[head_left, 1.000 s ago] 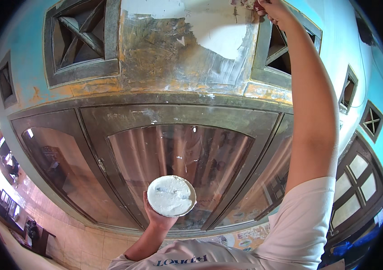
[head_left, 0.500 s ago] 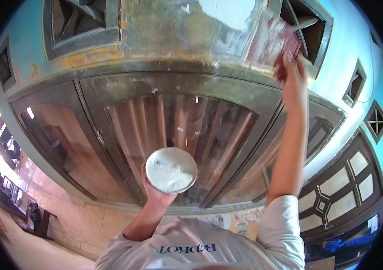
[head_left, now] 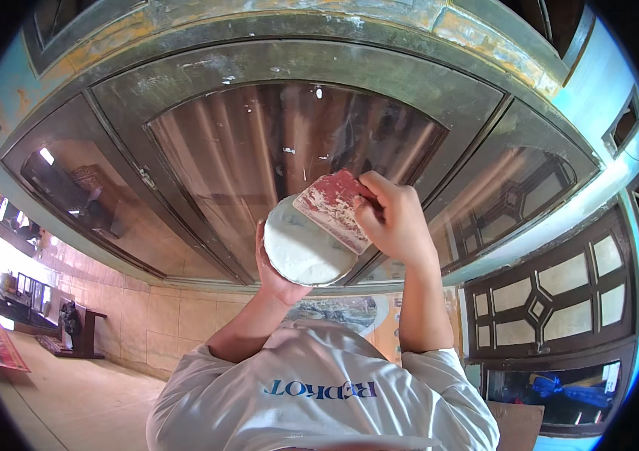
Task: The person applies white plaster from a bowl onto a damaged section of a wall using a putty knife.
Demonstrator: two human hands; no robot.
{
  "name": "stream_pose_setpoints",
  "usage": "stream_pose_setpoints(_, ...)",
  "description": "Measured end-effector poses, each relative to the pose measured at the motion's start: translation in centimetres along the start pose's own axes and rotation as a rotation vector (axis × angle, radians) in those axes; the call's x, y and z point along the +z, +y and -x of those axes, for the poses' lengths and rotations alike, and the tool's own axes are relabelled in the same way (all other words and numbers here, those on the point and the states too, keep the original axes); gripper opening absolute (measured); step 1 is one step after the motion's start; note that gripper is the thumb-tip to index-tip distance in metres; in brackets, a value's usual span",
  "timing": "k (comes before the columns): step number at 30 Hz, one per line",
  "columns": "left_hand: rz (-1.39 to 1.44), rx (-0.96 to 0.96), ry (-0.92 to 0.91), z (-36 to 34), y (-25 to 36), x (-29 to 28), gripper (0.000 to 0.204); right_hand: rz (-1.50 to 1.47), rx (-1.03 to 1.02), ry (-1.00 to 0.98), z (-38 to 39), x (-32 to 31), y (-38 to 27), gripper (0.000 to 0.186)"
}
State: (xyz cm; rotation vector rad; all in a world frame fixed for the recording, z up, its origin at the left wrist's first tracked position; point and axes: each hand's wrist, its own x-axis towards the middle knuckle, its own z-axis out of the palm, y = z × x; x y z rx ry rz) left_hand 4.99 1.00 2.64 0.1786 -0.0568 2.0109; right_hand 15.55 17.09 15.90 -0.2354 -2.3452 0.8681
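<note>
My left hand [head_left: 280, 283] is closed around the side and underside of a round white bowl [head_left: 322, 284]. Smooth white putty [head_left: 301, 244] fills much of the bowl, its surface tilted towards me. A flat red putty spreader [head_left: 334, 204], smeared with white, is pinched between the thumb and fingers of my right hand [head_left: 398, 222]. The long edge of the spreader lies over the bowl's upper right rim, by the putty; whether it touches the putty I cannot tell. Both hands are in front of my chest, close together.
Ahead stands a dark wooden window frame [head_left: 207, 68] with glass and brown curtains [head_left: 259, 135] behind it. The wall strip above [head_left: 477, 34] has patchy, worn paint. A panelled door [head_left: 552, 293] is on the right. At the left, a dark ornament [head_left: 71, 323] stands on low furniture.
My right hand has come down from the upper wall with the spreader to the bowl. The bowl has shifted slightly right and up, and the view has tilted downward.
</note>
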Motion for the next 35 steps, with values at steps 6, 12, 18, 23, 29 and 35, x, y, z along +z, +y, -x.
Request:
stream_pose_setpoints(6,-0.027,-0.01,0.048,-0.6,-1.5,0.0,0.069,0.139,-0.051,-0.058,0.0,1.3,1.0,0.015)
stream_pose_setpoints(12,-0.023,-0.025,0.092,-1.1,-2.4,-0.5,0.071,0.043,-0.033,-0.201,0.1,0.7,2.8,0.021)
stream_pose_setpoints(18,-0.023,0.007,0.076,-1.6,-3.1,-0.5,0.072,-0.133,-0.012,-0.24,0.4,0.4,4.4,0.021)
stream_pose_setpoints(23,-0.031,0.027,0.093,-1.8,-2.8,-0.7,0.069,-0.583,0.188,-0.034,2.0,-0.1,6.8,0.012)
stream_pose_setpoints(29,-0.004,0.062,0.033,-2.2,-2.2,0.2,0.065,-0.737,0.187,0.061,4.3,-0.1,6.8,0.013)
stream_pose_setpoints(35,0.033,0.007,-0.029,-2.8,-2.3,0.5,0.067,-0.833,0.162,0.245,6.4,-0.3,7.3,0.017)
